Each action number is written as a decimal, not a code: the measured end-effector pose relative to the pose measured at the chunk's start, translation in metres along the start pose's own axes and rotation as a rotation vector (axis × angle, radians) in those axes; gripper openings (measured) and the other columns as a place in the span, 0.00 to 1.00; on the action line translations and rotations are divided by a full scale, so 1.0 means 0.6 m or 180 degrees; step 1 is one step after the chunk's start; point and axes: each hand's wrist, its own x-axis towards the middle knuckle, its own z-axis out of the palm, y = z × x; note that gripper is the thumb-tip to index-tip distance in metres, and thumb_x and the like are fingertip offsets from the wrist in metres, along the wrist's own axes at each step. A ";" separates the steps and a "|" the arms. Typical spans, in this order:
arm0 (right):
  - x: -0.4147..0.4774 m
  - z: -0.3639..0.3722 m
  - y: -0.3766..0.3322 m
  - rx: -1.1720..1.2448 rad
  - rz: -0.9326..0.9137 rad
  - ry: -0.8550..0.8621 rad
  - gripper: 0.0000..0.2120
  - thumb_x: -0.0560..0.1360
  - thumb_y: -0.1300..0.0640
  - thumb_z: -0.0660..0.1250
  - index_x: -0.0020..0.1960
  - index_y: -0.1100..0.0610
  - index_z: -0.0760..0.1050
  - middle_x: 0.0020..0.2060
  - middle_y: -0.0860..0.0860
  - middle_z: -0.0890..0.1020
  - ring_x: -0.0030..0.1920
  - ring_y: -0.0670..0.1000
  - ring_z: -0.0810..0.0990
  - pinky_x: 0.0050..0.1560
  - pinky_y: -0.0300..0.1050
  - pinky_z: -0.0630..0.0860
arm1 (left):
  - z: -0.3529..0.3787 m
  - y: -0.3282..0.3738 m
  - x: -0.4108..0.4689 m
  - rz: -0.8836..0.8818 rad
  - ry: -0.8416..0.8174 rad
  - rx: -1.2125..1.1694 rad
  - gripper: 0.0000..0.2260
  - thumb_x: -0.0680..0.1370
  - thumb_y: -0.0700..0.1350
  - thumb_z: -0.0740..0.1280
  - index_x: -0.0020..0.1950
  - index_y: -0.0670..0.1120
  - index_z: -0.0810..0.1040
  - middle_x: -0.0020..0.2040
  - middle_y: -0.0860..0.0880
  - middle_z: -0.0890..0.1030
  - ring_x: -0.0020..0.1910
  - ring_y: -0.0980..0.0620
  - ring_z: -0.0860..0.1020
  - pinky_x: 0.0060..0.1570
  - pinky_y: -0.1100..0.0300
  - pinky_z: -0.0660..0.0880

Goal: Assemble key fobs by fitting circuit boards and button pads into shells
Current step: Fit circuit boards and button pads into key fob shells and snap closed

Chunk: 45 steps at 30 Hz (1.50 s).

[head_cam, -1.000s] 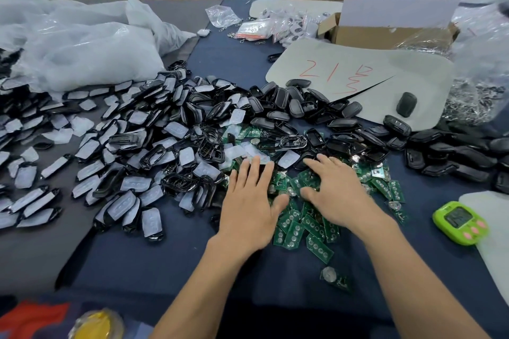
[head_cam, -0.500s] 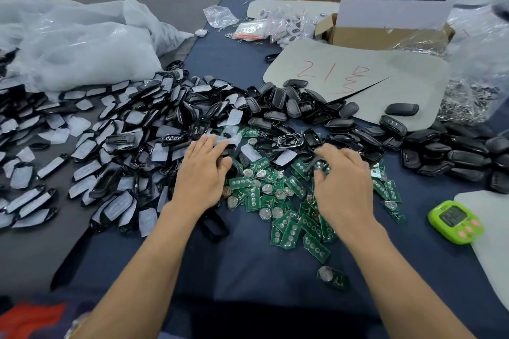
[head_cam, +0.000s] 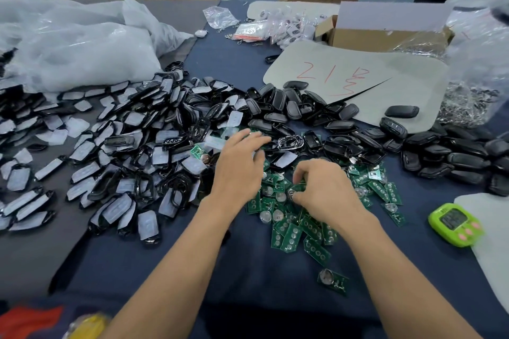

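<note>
Starting with the right hand [head_cam: 325, 192], how are its fingers seen?

— They are curled inward, and a green circuit board [head_cam: 297, 190] carrying a round silver cell is pinched between thumb and fingertips, over the heap of green circuit boards [head_cam: 289, 231] that is spread on the dark blue table cloth [head_cam: 165, 270].

And the left hand [head_cam: 239, 170]?

— It is held flat, palm down, with straight fingers spread moderately wide; nothing is seen gripped. Its fingertips are blurred and are stretched over the far edge of the heap, close to a chrome-rimmed black shell frame [head_cam: 290, 143]; whether anything is touched cannot be told.

Where are the shells found?

— A pile of glossy black plastic shells [head_cam: 440, 151] is banked to the right and behind the hands. To the left, black pieces covered with white film [head_cam: 124, 146] are scattered widely across the cloth.

What else is laid out?

— One closed black fob [head_cam: 402, 111] is set alone on a pale grey sheet marked in red [head_cam: 385, 80]. A lime-green timer with pink buttons [head_cam: 453, 224] is placed at the right, well apart from the hands. A single board with a cell [head_cam: 333, 281] is seen near the table's near edge. White plastic bags [head_cam: 77, 44] and an open cardboard box [head_cam: 385, 36] are seen at the back.
</note>
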 end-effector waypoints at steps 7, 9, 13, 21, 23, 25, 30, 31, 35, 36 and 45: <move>-0.004 0.007 0.016 0.1636 0.0465 0.0209 0.09 0.71 0.61 0.76 0.37 0.49 0.80 0.32 0.45 0.83 0.32 0.43 0.79 0.36 0.42 0.75 | 0.002 0.024 0.116 -0.0475 -0.0322 0.0207 0.25 0.80 0.34 0.59 0.71 0.56 0.79 0.64 0.48 0.83 0.49 0.47 0.81 0.51 0.52 0.80; -0.007 0.006 0.019 0.2369 0.0537 0.0122 0.10 0.71 0.64 0.75 0.36 0.52 0.80 0.32 0.45 0.83 0.31 0.45 0.78 0.34 0.42 0.75 | 0.002 0.016 0.140 -0.0509 -0.0653 0.0666 0.28 0.79 0.32 0.59 0.72 0.58 0.79 0.66 0.47 0.82 0.49 0.47 0.80 0.48 0.54 0.78; -0.015 0.003 0.022 0.3107 0.0462 0.0107 0.12 0.74 0.65 0.73 0.36 0.51 0.78 0.32 0.48 0.78 0.33 0.47 0.73 0.34 0.37 0.72 | 0.012 0.010 0.162 -0.0118 -0.0926 0.1651 0.28 0.80 0.36 0.65 0.75 0.60 0.74 0.67 0.45 0.81 0.59 0.44 0.80 0.51 0.55 0.75; -0.016 0.003 0.006 0.3390 0.0276 0.0021 0.09 0.74 0.65 0.74 0.39 0.52 0.83 0.30 0.51 0.78 0.32 0.47 0.73 0.37 0.41 0.72 | 0.004 0.015 0.162 -0.0077 -0.0024 0.1628 0.13 0.81 0.40 0.64 0.55 0.54 0.85 0.48 0.50 0.85 0.47 0.46 0.81 0.36 0.57 0.65; -0.010 0.005 0.003 0.3693 0.0315 0.0078 0.10 0.75 0.67 0.72 0.39 0.54 0.83 0.31 0.52 0.82 0.32 0.46 0.77 0.35 0.37 0.75 | -0.001 0.018 0.147 -0.0151 0.0322 0.1490 0.11 0.82 0.45 0.62 0.49 0.53 0.84 0.43 0.51 0.85 0.41 0.45 0.79 0.31 0.58 0.57; -0.003 0.003 0.000 0.3800 0.0195 0.0013 0.05 0.75 0.62 0.74 0.42 0.56 0.83 0.35 0.53 0.84 0.35 0.47 0.79 0.38 0.36 0.77 | -0.004 0.018 0.135 -0.0223 0.0469 0.1334 0.12 0.82 0.47 0.61 0.44 0.51 0.82 0.39 0.51 0.84 0.37 0.45 0.75 0.30 0.59 0.56; 0.030 -0.003 -0.010 0.3012 -0.0062 -0.0115 0.11 0.68 0.64 0.73 0.43 0.51 0.74 0.33 0.50 0.74 0.32 0.48 0.70 0.32 0.43 0.71 | -0.004 0.010 0.107 -0.0595 0.0045 0.0746 0.09 0.77 0.48 0.68 0.51 0.54 0.88 0.35 0.55 0.83 0.37 0.50 0.80 0.33 0.61 0.68; 0.037 -0.004 -0.015 0.3057 -0.0043 -0.0166 0.13 0.68 0.66 0.70 0.47 0.52 0.74 0.35 0.52 0.73 0.34 0.49 0.72 0.33 0.45 0.76 | -0.002 0.006 0.099 -0.0655 0.0019 0.0604 0.09 0.77 0.48 0.68 0.52 0.54 0.88 0.33 0.57 0.82 0.35 0.54 0.79 0.33 0.62 0.69; 0.069 -0.004 -0.015 0.3477 -0.0012 -0.0246 0.12 0.74 0.74 0.67 0.50 0.59 0.75 0.39 0.57 0.74 0.37 0.53 0.83 0.35 0.43 0.81 | 0.014 -0.014 0.076 -0.0673 0.0177 0.0018 0.12 0.77 0.43 0.69 0.58 0.52 0.87 0.46 0.57 0.87 0.41 0.60 0.82 0.40 0.70 0.74; 0.076 -0.003 -0.010 0.3360 -0.0054 -0.0152 0.11 0.74 0.74 0.68 0.47 0.59 0.76 0.38 0.58 0.77 0.34 0.51 0.83 0.32 0.40 0.78 | 0.018 -0.014 0.068 -0.0666 0.0286 -0.0312 0.14 0.78 0.42 0.70 0.62 0.51 0.85 0.48 0.59 0.87 0.44 0.63 0.83 0.43 0.74 0.74; 0.118 0.045 0.007 0.3400 -0.0346 0.0679 0.11 0.76 0.61 0.71 0.50 0.45 0.85 0.31 0.49 0.84 0.28 0.49 0.76 0.34 0.47 0.76 | 0.026 0.003 0.033 -0.0381 0.0667 -0.1100 0.15 0.76 0.51 0.77 0.51 0.73 0.82 0.36 0.64 0.85 0.31 0.62 0.83 0.32 0.71 0.77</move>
